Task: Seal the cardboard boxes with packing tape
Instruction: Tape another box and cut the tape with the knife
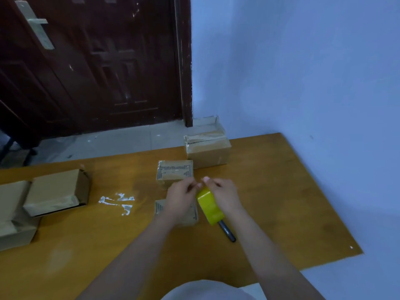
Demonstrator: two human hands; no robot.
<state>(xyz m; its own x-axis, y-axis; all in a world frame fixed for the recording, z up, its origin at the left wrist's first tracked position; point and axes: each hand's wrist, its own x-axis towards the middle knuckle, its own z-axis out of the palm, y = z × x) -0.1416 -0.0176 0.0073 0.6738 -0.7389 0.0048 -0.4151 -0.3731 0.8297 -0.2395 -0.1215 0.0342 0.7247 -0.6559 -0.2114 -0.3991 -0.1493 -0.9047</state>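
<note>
A pale rounded garment [207,291] fills the bottom centre. Above it, at mid-frame, the right hand [225,194] grips a yellow roll of packing tape [209,206], while the left hand [180,197] pinches at the roll's upper edge. Under the left hand lies a small flat cardboard box [192,215]; a black marker pen [227,231] sits just right of it. Another small cardboard box [175,171] lies just above the hands. Bare orange wooden tabletop [281,202] stretches right to the table's edge.

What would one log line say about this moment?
right hand: holds yellow tape roll | left hand: picking at tape end | small box: beneath hands
</note>
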